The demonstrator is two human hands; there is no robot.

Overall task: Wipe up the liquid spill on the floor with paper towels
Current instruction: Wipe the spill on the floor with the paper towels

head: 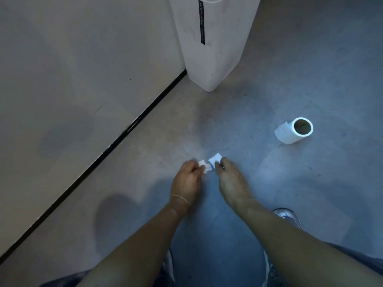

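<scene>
Low over the grey floor (269,183), my left hand (187,180) and my right hand (231,181) each pinch a small white piece of paper towel. The left piece (204,165) pokes out past my left fingertips. The right piece (214,158) sticks up above my right fingers. The two pieces nearly touch between my hands. A faint damp patch (192,149) shows on the floor just beyond them; its edges are hard to make out. A nearly used-up paper towel roll (294,131) lies on its side to the far right.
A tall white bin or appliance (211,48) stands ahead by the wall (72,79), which runs diagonally on the left with a black strip (124,132) at its base. My shoe (289,216) is at the lower right.
</scene>
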